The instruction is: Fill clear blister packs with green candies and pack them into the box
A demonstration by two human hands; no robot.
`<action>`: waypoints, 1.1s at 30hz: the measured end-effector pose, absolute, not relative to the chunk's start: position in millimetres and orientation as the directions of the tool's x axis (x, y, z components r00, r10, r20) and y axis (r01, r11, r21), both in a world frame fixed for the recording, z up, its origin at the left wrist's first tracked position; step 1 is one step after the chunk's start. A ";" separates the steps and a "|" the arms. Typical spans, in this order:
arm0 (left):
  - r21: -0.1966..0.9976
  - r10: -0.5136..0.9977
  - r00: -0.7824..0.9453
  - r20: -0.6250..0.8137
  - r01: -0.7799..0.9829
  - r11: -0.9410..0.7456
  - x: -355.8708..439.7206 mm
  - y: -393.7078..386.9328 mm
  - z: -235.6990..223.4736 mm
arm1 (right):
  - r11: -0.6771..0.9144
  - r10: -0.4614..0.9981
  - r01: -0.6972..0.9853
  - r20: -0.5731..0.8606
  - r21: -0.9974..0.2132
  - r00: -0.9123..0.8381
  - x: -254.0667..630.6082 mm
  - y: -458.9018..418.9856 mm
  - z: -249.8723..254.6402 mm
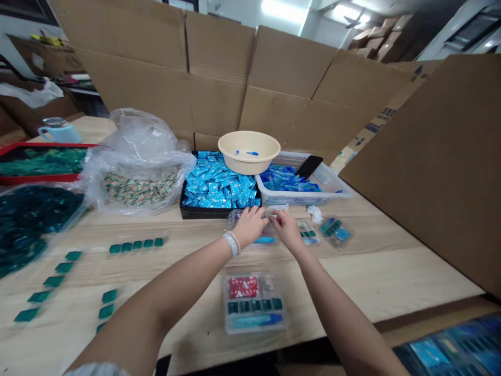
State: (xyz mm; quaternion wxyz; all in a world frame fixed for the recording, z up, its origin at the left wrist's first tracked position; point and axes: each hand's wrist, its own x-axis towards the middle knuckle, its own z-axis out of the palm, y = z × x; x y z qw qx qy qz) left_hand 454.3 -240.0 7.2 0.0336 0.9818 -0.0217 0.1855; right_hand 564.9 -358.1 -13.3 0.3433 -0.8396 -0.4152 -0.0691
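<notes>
My left hand, a pale band and beads on its wrist, is bent over a clear plastic case with a blue pen-like item in it. Its fingertips are drawn together at the case's far right part. Close beside it, my right hand pinches at the same spot, where a small clear or whitish edge shows. What lies between the fingers is too small to make out. Nearer to me lies a filled clear case with a red packet, several dark green pieces and a blue pen-like item.
Behind my hands stand a black box of blue packets, a cream basin and a white basket of blue items. More cases lie right. Green pieces and a bag of small packets are left. Cardboard walls the back.
</notes>
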 end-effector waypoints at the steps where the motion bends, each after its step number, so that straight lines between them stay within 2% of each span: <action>1: 0.078 -0.031 0.925 0.378 -0.065 -0.995 453.6 -239.1 8.5 | -0.418 0.580 0.696 0.418 -0.584 0.699 567.2 -360.3 -11.4; 3: 0.174 0.002 0.905 0.426 -0.080 -0.982 450.8 -236.5 12.3 | -0.406 0.429 0.595 0.430 -0.694 0.794 572.4 -365.2 -2.3; 4: 0.259 0.055 0.886 0.460 -0.075 -0.963 448.2 -235.4 14.9 | -0.396 0.372 0.557 0.427 -0.730 0.824 573.6 -366.6 4.8; 6: 0.516 0.258 0.825 0.503 -0.047 -0.856 439.9 -235.4 21.7 | -0.381 0.333 0.523 0.415 -0.762 0.847 568.5 -363.3 22.4; 7: 0.672 0.393 0.788 0.475 -0.037 -0.739 433.9 -236.4 26.0 | -0.371 0.337 0.525 0.416 -0.766 0.845 560.7 -357.2 31.7; 9: 0.933 0.600 0.749 0.280 -0.063 -0.355 418.0 -238.3 36.6 | -0.309 0.332 0.558 0.463 -0.770 0.822 532.2 -335.5 47.4; 10: 0.989 0.627 0.766 0.144 -0.090 -0.117 407.3 -237.4 42.8 | -0.258 0.345 0.601 0.509 -0.756 0.788 512.0 -321.2 52.7; 12: 0.950 0.533 0.844 -0.055 -0.120 0.287 376.7 -228.3 57.1 | -0.125 0.431 0.729 0.625 -0.673 0.651 463.9 -291.6 56.1; 14: 0.883 0.444 0.889 -0.111 -0.116 0.454 328.1 -209.2 71.0 | -0.008 0.629 0.849 0.658 -0.528 0.415 415.7 -268.3 47.5; 16: 0.926 0.526 0.845 -0.093 -0.121 0.358 261.1 -185.7 76.8 | 0.015 0.791 0.894 0.553 -0.449 0.264 377.5 -256.9 26.7; 18: 0.997 0.725 0.688 -0.032 -0.030 0.072 185.8 -167.9 65.8 | -0.055 0.887 0.866 0.375 -0.497 0.271 349.5 -258.4 -1.8; 19: 0.986 0.789 0.614 0.012 0.122 -0.110 149.7 -164.1 53.3 | -0.089 0.917 0.831 0.281 -0.549 0.284 336.8 -263.2 -16.4; 21: 0.810 0.793 0.607 0.054 0.438 -0.390 89.3 -168.9 18.3 | -0.068 0.972 0.757 0.128 -0.650 0.197 309.3 -277.3 -40.8; 24: 0.529 0.649 0.761 0.004 0.549 -0.647 37.1 -197.0 -35.6 | 0.055 0.998 0.716 0.054 -0.696 -0.024 264.5 -296.8 -58.7; 26: 0.432 0.601 0.799 0.007 0.540 -0.722 23.0 -214.1 -57.2 | 0.112 0.991 0.747 0.017 -0.656 -0.133 242.4 -303.1 -61.0; 28: 0.421 0.561 0.827 0.036 0.496 -0.759 16.1 -222.2 -63.7 | 0.140 0.981 0.782 -0.019 -0.608 -0.191 233.1 -303.6 -60.7; 31: 0.542 0.526 0.845 0.097 0.398 -0.740 9.0 -220.8 -52.3 | 0.100 0.993 0.791 0.013 -0.603 -0.116 239.2 -297.6 -59.4; 33: 0.675 0.585 0.802 0.123 0.364 -0.641 7.9 -217.0 -38.1 | 0.073 0.996 0.751 0.080 -0.656 -0.027 249.0 -290.6 -56.8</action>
